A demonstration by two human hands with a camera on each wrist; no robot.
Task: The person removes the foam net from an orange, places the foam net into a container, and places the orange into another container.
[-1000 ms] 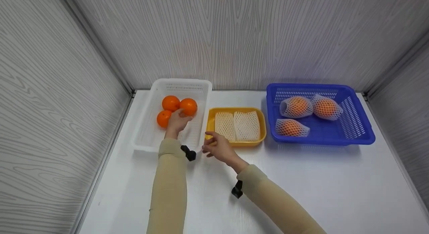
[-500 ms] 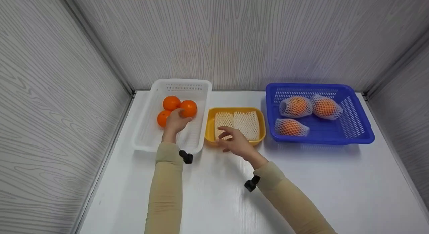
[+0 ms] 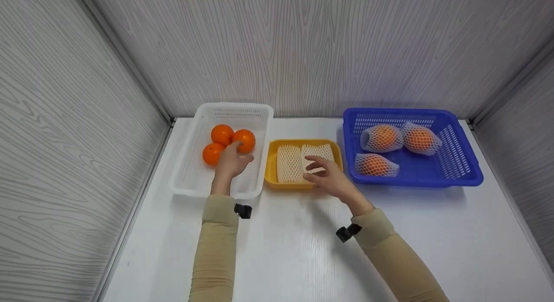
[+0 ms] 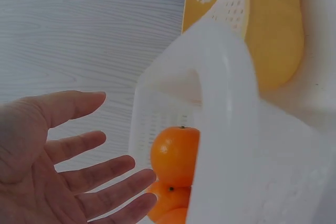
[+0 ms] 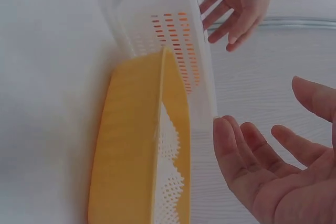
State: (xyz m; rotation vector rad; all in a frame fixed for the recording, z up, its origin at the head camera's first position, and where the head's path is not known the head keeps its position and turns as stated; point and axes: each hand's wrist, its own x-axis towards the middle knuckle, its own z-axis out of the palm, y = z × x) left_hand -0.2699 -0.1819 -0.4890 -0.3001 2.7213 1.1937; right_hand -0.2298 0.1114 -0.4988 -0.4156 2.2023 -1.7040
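Note:
My left hand [image 3: 232, 162] hovers over the white basket [image 3: 184, 163], fingers spread and holding nothing. Beneath it lie three bare oranges [image 3: 222, 134], bunched together. In the left wrist view the oranges [image 4: 176, 156] show past the fingertips, partly hidden by the basket's wall. My right hand [image 3: 331, 177] is above the front right of the yellow tray [image 3: 272, 163], fingers loosely bent with a gap to the thumb. Two white foam net sleeves [image 3: 289, 163] lie flat side by side in that tray; the hand overlaps the right one in the head view.
A blue basket [image 3: 424, 170] stands at the right with three oranges in foam nets [image 3: 384, 137]. Grey wood-grain walls [image 3: 303, 55] close off the back and both sides. The white table [image 3: 285, 258] stretches out in front of the containers.
My right hand has moved right, from beside the white basket's front corner to over the yellow tray's right part. The left hand has stayed nearly in place over the oranges.

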